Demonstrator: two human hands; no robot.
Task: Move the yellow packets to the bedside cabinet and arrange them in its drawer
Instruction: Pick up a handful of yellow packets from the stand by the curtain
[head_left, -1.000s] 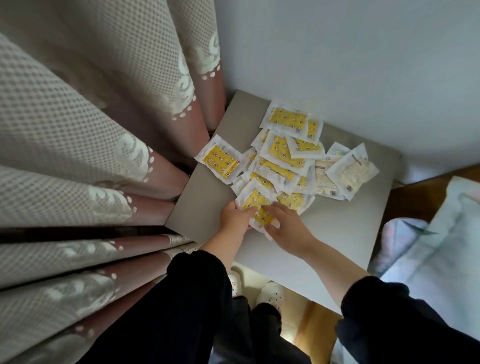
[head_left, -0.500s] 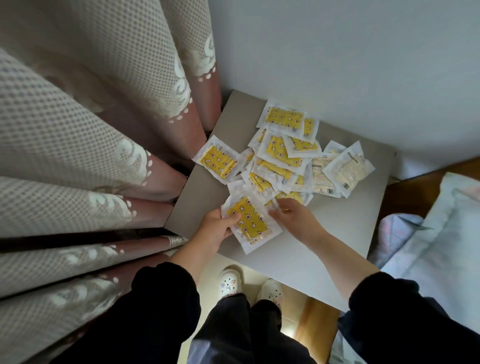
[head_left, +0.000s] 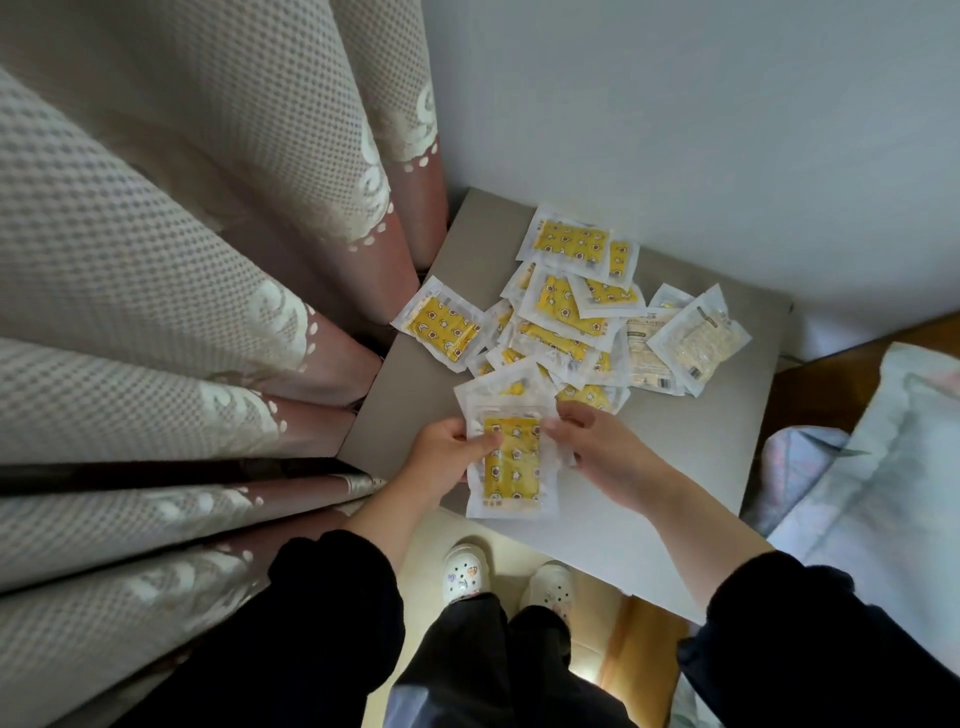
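The left hand (head_left: 441, 457) is pinching the left edge of 1 yellow packet (head_left: 511, 462), thumb lying across its front and the other fingers curled behind it. The right hand (head_left: 602, 457) is gripping the same packet at its upper right edge with bent fingertips, so the 2 hands are working close together with only the packet's width between them. The packet is being held upright in its clear wrapper, over the near-left part of the grey cabinet top (head_left: 675, 467), its lower end hanging past the near edge. Another clear wrapper is showing just behind its top; whether either hand is holding that one, I cannot tell.

The pile of yellow packets (head_left: 566, 322) is lying overlapped toward the far edge and middle of the top. 1 single packet (head_left: 441, 330) is sitting apart at the left edge, overhanging it beside the curtain (head_left: 182, 260). 2 paler packets (head_left: 696, 343) are resting at the right side of the pile. White shoes (head_left: 465, 571) are standing on the floor below the near edge, and bedding (head_left: 883, 467) is lying off the right edge.
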